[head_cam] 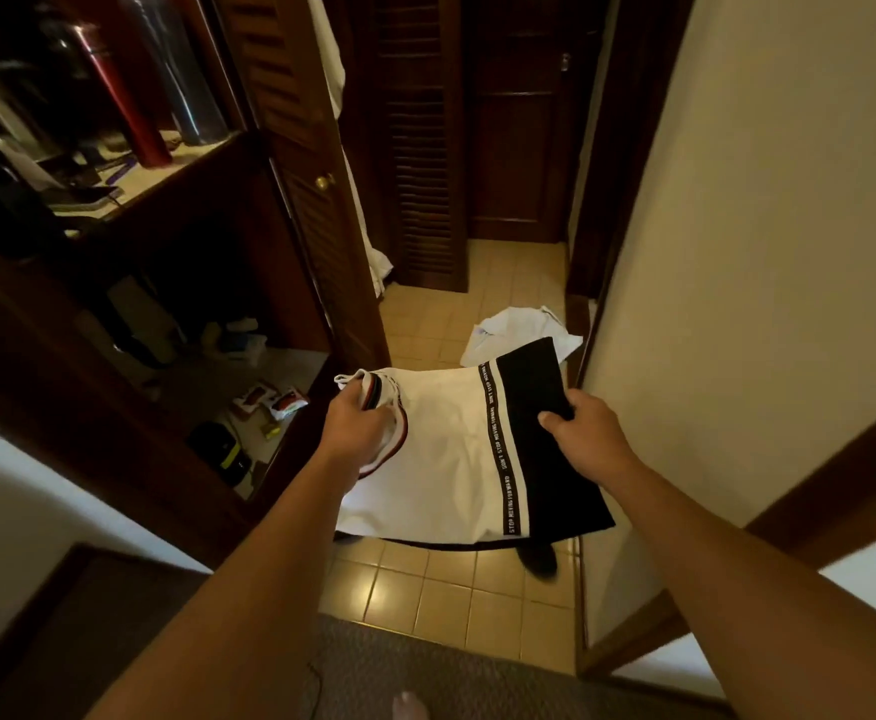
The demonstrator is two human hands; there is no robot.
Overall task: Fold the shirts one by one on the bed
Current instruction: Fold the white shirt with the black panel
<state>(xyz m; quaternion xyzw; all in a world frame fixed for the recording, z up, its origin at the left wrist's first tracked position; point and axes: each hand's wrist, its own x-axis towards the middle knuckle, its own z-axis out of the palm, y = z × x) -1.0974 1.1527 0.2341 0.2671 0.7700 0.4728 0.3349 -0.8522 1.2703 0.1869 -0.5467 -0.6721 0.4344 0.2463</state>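
Now both hands hold a folded shirt [456, 454] above the tiled floor [441, 600]: left hand [357, 423] grasping its collar end, right hand [581, 433] pinching its black end

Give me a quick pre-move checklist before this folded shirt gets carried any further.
1. Left hand grips the collar end of the shirt: ok.
2. Right hand grips the black band end, thumb on top: ok.
3. Shirt stays folded flat between the hands: ok.
4. Shirt clear of the tiled floor: ok.
5. Path ahead free: not ok, white cloth lies on the tiles.
6. Bed or place to set it down in view: cannot tell.
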